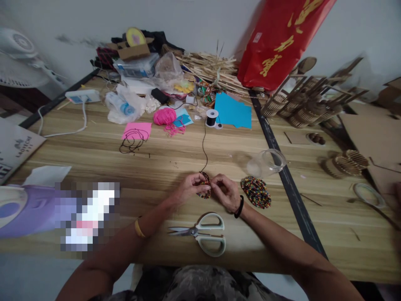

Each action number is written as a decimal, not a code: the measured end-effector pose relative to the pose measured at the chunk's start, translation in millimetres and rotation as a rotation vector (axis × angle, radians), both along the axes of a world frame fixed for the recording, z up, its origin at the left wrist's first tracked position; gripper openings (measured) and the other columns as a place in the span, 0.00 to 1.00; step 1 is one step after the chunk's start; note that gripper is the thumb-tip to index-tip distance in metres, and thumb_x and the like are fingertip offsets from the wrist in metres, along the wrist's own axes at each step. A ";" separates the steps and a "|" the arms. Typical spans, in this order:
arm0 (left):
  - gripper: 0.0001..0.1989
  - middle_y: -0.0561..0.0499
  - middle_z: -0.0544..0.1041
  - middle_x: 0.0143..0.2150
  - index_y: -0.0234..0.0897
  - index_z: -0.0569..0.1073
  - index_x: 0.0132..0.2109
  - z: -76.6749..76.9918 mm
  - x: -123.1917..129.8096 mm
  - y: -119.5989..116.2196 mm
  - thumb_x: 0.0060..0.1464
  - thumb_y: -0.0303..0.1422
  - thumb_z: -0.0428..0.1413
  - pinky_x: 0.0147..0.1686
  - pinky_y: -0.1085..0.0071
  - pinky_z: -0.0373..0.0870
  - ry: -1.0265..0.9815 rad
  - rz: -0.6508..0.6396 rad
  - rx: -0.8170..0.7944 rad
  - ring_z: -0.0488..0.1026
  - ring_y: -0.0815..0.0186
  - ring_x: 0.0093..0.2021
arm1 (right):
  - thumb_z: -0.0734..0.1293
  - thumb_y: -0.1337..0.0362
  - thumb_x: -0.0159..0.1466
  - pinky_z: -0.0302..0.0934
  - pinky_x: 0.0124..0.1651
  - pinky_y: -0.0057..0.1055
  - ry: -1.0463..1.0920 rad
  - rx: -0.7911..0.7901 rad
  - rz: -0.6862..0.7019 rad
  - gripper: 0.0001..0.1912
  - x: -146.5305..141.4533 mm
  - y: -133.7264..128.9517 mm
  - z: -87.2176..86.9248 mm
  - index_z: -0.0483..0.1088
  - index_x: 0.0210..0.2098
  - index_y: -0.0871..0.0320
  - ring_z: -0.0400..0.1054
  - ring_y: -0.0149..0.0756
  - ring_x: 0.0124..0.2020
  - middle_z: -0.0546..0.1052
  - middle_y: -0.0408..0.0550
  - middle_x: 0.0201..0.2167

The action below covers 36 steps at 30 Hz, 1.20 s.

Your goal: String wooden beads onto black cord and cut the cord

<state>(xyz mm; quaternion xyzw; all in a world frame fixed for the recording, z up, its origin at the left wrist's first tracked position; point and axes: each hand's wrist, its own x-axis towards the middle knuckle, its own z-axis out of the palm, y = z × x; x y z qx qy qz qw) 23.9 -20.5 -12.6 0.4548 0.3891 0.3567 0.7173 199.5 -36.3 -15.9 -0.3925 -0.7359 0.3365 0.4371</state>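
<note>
A small loop of colourful beads (204,194) is pinched in my left hand (190,187). My right hand (226,192) touches the loop's right side, its thumb and forefinger pressed together; what lies between those fingertips is too small to make out. From the loop a black cord (204,146) runs up to a spool of black cord (211,119). To the right of my right hand rests a coiled heap of multicoloured beads (256,192). Scissors with pale handles (200,234) lie partly open below my hands.
A clear glass jar (266,163) lies beyond the bead heap. Pink yarn (164,116), blue paper (233,110) and a pink sheet with black cord (137,130) are farther back. Woven wooden items (344,164) stand at the right, a purple object (34,209) at the left.
</note>
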 end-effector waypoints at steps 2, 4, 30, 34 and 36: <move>0.15 0.55 0.71 0.24 0.31 0.69 0.30 1.7 -0.8 -0.3 0.40 0.35 0.65 0.27 0.76 0.62 0.028 -0.023 0.024 0.67 0.73 0.24 | 0.61 0.62 0.66 0.61 0.27 0.25 0.001 0.016 -0.007 0.08 -0.1 -0.3 0.9 0.65 0.33 0.58 0.65 0.29 0.26 0.71 0.45 0.26; 0.14 0.55 0.70 0.23 0.30 0.70 0.29 3.5 -1.7 -0.3 0.41 0.36 0.64 0.27 0.76 0.61 0.042 -0.043 0.047 0.66 0.74 0.24 | 0.61 0.62 0.66 0.61 0.27 0.25 0.002 0.024 -0.003 0.07 -0.7 -0.8 1.9 0.66 0.33 0.59 0.65 0.29 0.25 0.71 0.44 0.26; 0.15 0.53 0.73 0.25 0.31 0.73 0.33 10.1 -7.8 1.4 0.39 0.35 0.66 0.24 0.77 0.64 -0.233 0.028 -0.123 0.70 0.73 0.23 | 0.61 0.66 0.65 0.58 0.28 0.26 -0.304 0.312 0.220 0.02 9.3 -18.7 60.2 0.64 0.36 0.57 0.65 0.29 0.24 0.71 0.43 0.24; 0.14 0.52 0.73 0.24 0.30 0.73 0.32 11.5 -9.9 3.5 0.38 0.33 0.66 0.23 0.77 0.64 -0.285 0.091 -0.142 0.69 0.73 0.22 | 0.60 0.62 0.65 0.60 0.34 0.28 -0.703 0.276 0.591 0.10 6.4 -50.9 68.6 0.65 0.44 0.58 0.68 0.34 0.34 0.73 0.49 0.34; 0.14 0.52 0.73 0.24 0.30 0.73 0.31 10.9 -9.9 4.4 0.37 0.32 0.66 0.23 0.76 0.64 -0.317 0.108 -0.151 0.69 0.73 0.22 | 0.63 0.62 0.63 0.61 0.39 0.30 -0.834 0.266 0.614 0.14 2.5 -66.4 63.2 0.64 0.47 0.60 0.67 0.38 0.40 0.73 0.51 0.39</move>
